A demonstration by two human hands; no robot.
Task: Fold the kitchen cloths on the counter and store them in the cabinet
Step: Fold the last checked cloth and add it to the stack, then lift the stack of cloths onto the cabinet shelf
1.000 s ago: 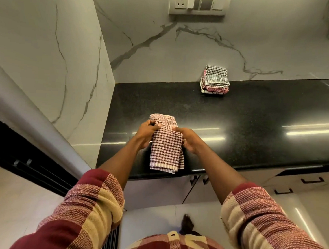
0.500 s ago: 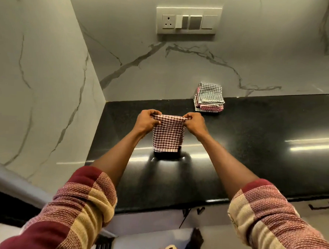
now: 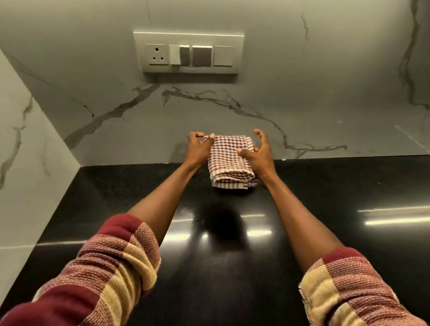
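Note:
A folded red-and-white checked cloth (image 3: 230, 155) lies at the back of the black counter (image 3: 228, 263), against the marble wall. Under its near edge show the layered edges of a stack of folded cloths (image 3: 232, 185); the rest of the stack is hidden. My left hand (image 3: 197, 149) pinches the cloth's far left corner between thumb and fingers. My right hand (image 3: 260, 155) lies along the cloth's right side, thumb pressed on top and fingers spread and lifted.
A socket and switch plate (image 3: 187, 53) is on the marble back wall above the cloths. A marble side wall (image 3: 22, 165) bounds the counter on the left. The counter runs on to the right, with light streaks (image 3: 400, 217) reflected in it.
Both hands carried the folded red checked cloth from above the counter's near part to the back wall and set it down on the stack. My right hand let go of its pinch.

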